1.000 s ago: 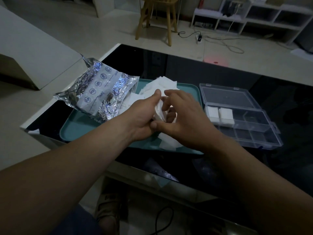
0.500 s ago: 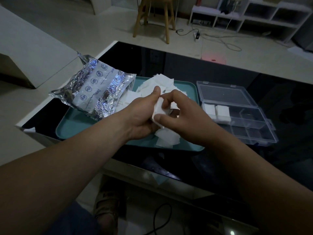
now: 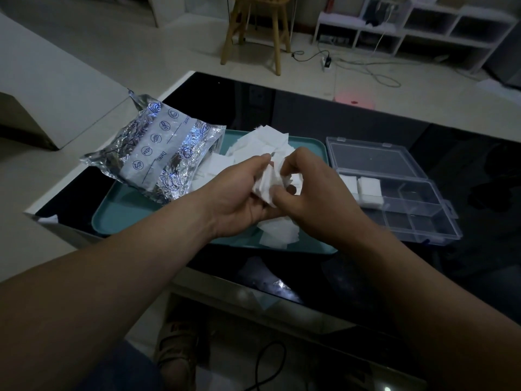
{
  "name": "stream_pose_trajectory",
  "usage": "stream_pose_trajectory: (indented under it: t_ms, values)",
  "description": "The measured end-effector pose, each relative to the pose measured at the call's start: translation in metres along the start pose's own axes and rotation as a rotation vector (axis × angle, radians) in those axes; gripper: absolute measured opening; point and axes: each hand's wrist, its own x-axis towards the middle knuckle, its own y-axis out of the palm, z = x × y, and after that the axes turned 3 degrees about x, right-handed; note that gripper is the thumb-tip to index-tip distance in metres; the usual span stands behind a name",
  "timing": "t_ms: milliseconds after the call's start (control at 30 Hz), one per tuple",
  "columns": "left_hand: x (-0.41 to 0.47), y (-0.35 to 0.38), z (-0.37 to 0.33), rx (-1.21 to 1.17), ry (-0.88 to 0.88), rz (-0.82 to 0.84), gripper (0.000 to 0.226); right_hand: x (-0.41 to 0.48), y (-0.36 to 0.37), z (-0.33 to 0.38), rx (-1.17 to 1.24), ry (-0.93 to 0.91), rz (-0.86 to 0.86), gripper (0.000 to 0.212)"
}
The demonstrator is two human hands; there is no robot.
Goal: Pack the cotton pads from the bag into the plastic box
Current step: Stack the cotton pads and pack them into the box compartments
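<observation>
Cotton pads point(image 3: 265, 184) fill the grip of left hand point(image 3: 236, 194) and right hand point(image 3: 317, 190); bag point(image 3: 158, 149) reads "Date".

A shiny black table point(image 3: 282, 114) stands in a dim room. A blue-green tray point(image 3: 121, 218) lies on it, near the front edge. A tiny white scrap point(image 3: 48, 219) sits on the table's left corner. Behind the table are the legs of a wooden chair point(image 3: 255, 32). To the right of the chair is a low white shelf point(image 3: 423, 32). A power strip point(image 3: 327, 61) and a white cord point(image 3: 375, 71) lie on the floor near a pink glow point(image 3: 353, 98). Under the table are a sandal point(image 3: 180, 342) and a black cord point(image 3: 263, 365).
</observation>
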Motion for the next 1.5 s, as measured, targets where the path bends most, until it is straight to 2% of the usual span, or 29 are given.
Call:
stream_pose_trajectory:
  t_ms: [233,333,433,600,833,933,1067,1133,1233,1300,1400,1500]
  values:
    - [0.000,0.000,0.002,0.002,0.015,0.038,0.041,0.002,0.002,-0.005,-0.058,0.063,-0.048,0.015]
    - [0.002,-0.001,0.003,0.041,0.053,-0.036,0.040,0.004,0.003,-0.008,-0.114,0.064,-0.170,0.015]
    - [0.005,-0.002,0.005,0.060,0.093,-0.109,0.033,0.006,0.000,-0.005,-0.182,-0.011,-0.259,0.017]
    - [0.014,-0.005,0.008,0.027,0.124,-0.139,0.039,-0.001,0.009,0.010,-0.310,-0.130,-0.168,0.025]
    - [0.015,-0.004,0.010,-0.003,0.079,-0.034,0.050,-0.006,0.017,0.007,-0.262,-0.149,-0.079,0.022]
    - [0.016,0.002,0.006,-0.053,0.058,0.017,0.036,-0.011,0.010,0.003,-0.215,-0.122,-0.047,0.024]
    - [0.017,0.011,0.007,-0.070,0.064,0.041,0.034,-0.015,-0.003,-0.003,-0.213,-0.126,-0.032,0.025]
    - [0.016,0.018,0.008,-0.047,0.094,0.014,0.035,-0.017,-0.006,-0.003,-0.201,-0.079,-0.032,0.027]
    - [0.016,0.029,0.011,0.038,0.138,0.004,0.043,-0.016,-0.009,0.000,-0.051,0.091,-0.080,0.035]
    - [0.018,0.037,0.015,0.104,0.166,-0.044,0.048,-0.013,-0.012,0.000,-0.011,0.207,-0.064,0.030]
    - [0.020,0.049,0.021,0.143,0.180,-0.128,0.035,-0.009,-0.019,-0.006,0.035,0.319,-0.066,0.020]
    - [0.018,0.058,0.025,0.243,0.206,-0.165,0.022,-0.008,-0.027,-0.010,0.155,0.412,-0.100,0.024]
